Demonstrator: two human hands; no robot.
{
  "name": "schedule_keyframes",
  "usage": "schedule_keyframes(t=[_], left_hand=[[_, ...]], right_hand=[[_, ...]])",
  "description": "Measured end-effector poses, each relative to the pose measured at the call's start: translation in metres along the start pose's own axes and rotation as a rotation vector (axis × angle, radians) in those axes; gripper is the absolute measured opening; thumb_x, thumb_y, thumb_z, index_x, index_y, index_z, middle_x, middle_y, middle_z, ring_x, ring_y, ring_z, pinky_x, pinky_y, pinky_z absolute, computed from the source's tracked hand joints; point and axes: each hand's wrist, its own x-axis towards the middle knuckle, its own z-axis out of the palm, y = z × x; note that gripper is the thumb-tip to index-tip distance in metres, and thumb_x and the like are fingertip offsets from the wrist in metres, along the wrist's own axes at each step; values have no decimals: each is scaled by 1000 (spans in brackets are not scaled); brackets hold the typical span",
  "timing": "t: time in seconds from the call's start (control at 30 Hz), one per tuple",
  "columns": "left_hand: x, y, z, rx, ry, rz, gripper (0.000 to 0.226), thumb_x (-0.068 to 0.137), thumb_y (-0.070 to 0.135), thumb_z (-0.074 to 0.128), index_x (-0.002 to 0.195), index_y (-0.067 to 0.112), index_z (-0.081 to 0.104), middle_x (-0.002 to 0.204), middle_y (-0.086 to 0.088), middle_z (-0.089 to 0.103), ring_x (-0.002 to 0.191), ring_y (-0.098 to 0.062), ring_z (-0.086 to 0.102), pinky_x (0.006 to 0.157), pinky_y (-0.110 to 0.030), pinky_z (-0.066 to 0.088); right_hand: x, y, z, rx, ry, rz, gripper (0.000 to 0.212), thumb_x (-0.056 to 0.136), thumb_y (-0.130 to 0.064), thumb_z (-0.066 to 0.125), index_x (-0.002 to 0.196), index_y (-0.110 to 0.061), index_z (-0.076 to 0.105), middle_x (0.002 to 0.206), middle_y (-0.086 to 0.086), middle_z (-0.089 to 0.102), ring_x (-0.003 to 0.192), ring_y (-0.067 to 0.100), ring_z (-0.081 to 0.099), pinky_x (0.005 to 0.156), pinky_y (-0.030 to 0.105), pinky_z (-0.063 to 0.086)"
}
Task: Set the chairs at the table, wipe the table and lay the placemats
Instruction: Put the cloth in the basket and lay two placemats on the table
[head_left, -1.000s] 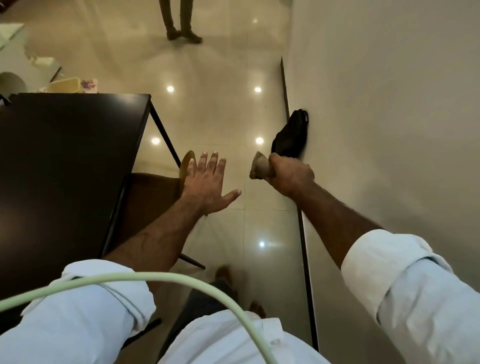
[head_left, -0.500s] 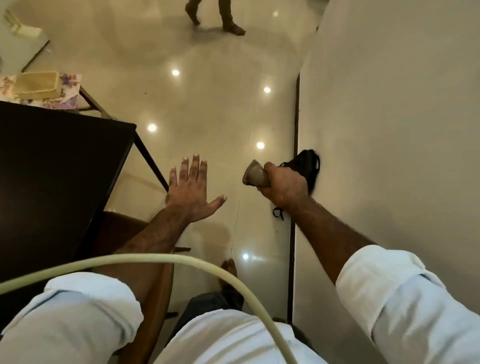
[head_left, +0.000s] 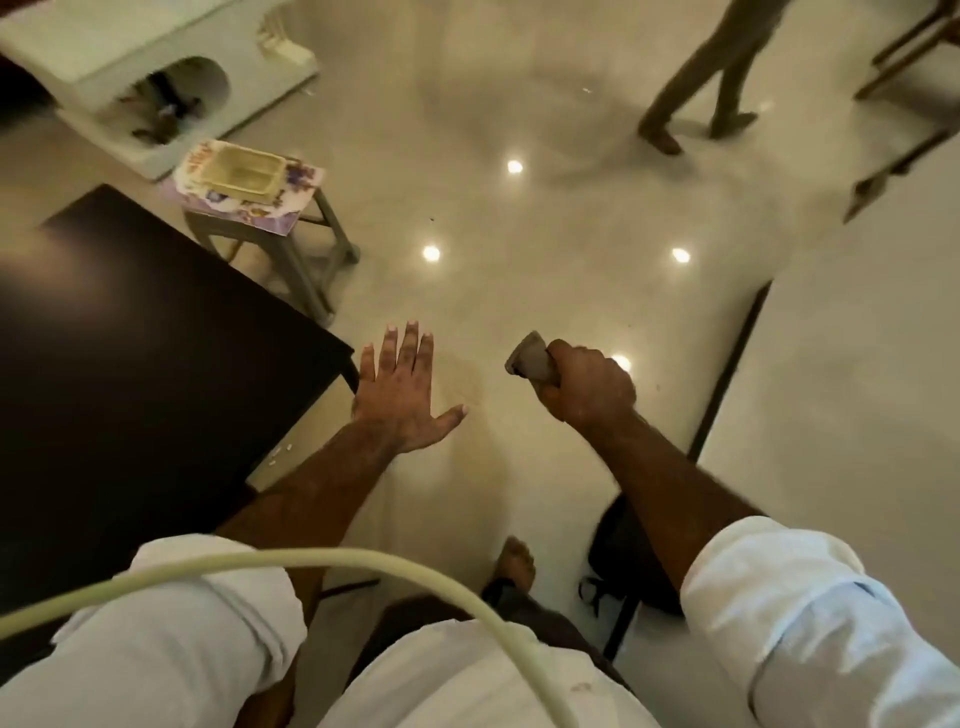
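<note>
- Two bare hands are hanging out over the glossy floor (head_left: 545, 249), just off the corner of the dark counter (head_left: 145, 353).
- Left hand (head_left: 402, 395) is spreading flat, palm down, fingers (head_left: 410, 345) fanned wide open and holding nothing, right beside the counter's corner.
- Right hand (head_left: 587, 387) is gripping a bunched grey-brown cloth (head_left: 530, 358), fingers curled tight around it, the wad poking out toward the left hand.
- Both white sleeves (head_left: 810, 613) are sitting rolled up above the forearms.
- Brown chair (head_left: 291, 587) is sitting tucked at the counter's near edge, mostly hidden under the left arm.
- Beyond the counter's far corner a grey stool (head_left: 311, 254) is carrying a stack of floral placemats (head_left: 296, 192) with a pale tray (head_left: 241, 171) resting on top.
- Black bag (head_left: 623, 551) is lying on the floor against the wall's dark skirting, partly under the right forearm.
- Pale cable (head_left: 363, 561) is arcing across the bottom of the view.
- Another person's legs (head_left: 711, 78) are showing at top right.
</note>
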Motion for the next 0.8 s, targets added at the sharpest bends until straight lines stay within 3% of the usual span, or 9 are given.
schedule_keyframes(t=[0.1, 0.2, 0.3, 0.43, 0.67, 0.8], left_hand=[[49, -12, -22, -35, 21, -111, 125, 89, 96, 24, 171, 13, -22, 176, -13, -35, 165, -39, -27, 133, -64, -6], [82, -27, -42, -91, 31, -228, 126, 90, 95, 29, 171, 13, -22, 177, -13, -33, 165, -38, -28, 134, -63, -5], [115, -53, -55, -107, 17, -335, 127, 90, 96, 27, 170, 12, -23, 177, -13, -33, 164, -38, -28, 134, -63, -5], [181, -106, -82, -183, 38, -459, 130, 88, 97, 30, 169, 11, -25, 176, -13, -35, 164, -37, -29, 134, -63, -5], [292, -194, -136, -240, 30, -541, 131, 89, 95, 34, 169, 11, -26, 176, -14, -35, 163, -37, -31, 134, -62, -7], [340, -245, -157, -267, 40, -603, 130, 89, 95, 33, 170, 10, -24, 178, -13, -31, 164, -37, -29, 134, -62, -6]], right_hand=[[86, -13, -18, 36, -11, -102, 31, 103, -53, 56, 106, -22, 62, 92, 0, 61, 80, 33, 62, 70, 34, 43], [160, -33, -34, 18, -18, -241, 34, 102, -53, 59, 111, -20, 62, 102, 5, 71, 88, 38, 69, 70, 35, 46], [231, -70, -45, 12, -47, -360, 39, 103, -48, 61, 125, -17, 57, 110, 8, 73, 95, 39, 71, 72, 37, 46], [322, -131, -54, 67, -17, -484, 58, 100, -43, 63, 147, -15, 45, 102, 9, 74, 84, 39, 73, 71, 42, 58], [473, -232, -68, 1, -104, -571, 53, 102, -46, 63, 141, -16, 44, 106, 8, 72, 78, 31, 59, 70, 38, 47], [547, -288, -73, -36, -159, -648, 54, 101, -49, 66, 140, -16, 47, 108, 7, 72, 89, 35, 71, 70, 39, 50]])
